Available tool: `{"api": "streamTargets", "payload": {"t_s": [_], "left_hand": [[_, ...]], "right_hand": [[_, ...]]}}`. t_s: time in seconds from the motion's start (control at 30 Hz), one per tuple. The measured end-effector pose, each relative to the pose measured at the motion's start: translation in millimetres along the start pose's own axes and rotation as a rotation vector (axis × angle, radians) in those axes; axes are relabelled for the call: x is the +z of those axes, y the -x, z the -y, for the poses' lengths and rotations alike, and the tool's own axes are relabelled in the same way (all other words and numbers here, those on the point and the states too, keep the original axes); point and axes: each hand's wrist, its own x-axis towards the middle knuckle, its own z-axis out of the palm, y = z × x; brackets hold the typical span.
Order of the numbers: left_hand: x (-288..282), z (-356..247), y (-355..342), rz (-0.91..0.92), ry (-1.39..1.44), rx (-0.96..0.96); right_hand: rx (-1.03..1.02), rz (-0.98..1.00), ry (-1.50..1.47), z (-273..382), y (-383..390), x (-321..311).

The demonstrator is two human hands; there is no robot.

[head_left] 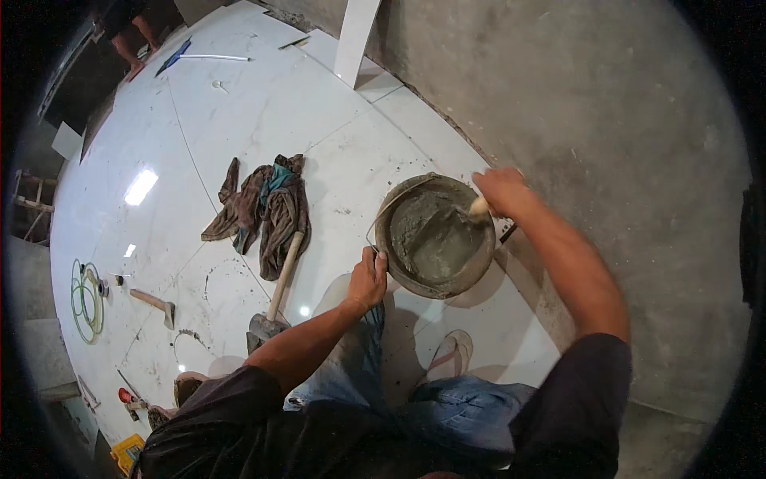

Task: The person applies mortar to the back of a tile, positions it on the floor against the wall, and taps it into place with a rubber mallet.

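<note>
A dark bucket (391,255) of wet grey mortar (427,243) stands tilted or upright on white floor tiles; which, I cannot tell. My left hand (369,275) grips the bucket's wire handle at its left side. My right hand (503,191) is closed round a wooden-handled tool (479,207), whose working end is down in the mortar at the bucket's right. Left of the bucket lie crumpled brown and teal rags (267,207) and a long-handled mallet (283,279), partly behind my left arm.
A hatchet (152,302), coiled green hose (86,319), blue squeegee (175,60) and yellow object (128,451) lie leftward on the tiles (136,120). A white board (355,36) leans at the back. Bare concrete (598,120) is at right. Another person's legs (132,44) are at upper left.
</note>
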Motion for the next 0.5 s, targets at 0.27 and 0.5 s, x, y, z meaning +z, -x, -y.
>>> {"api": "streamTargets", "payload": {"t_s": [0.27, 0.5], "left_hand": [[8, -2, -2, -0.033, -0.016, -0.025], [4, 1, -1, -0.032, -0.017, 0.014]], "right_hand": [[0.133, 0.203, -0.196, 14, 136, -26], [0.379, 0.065, -0.275, 27, 116, 6]]}}
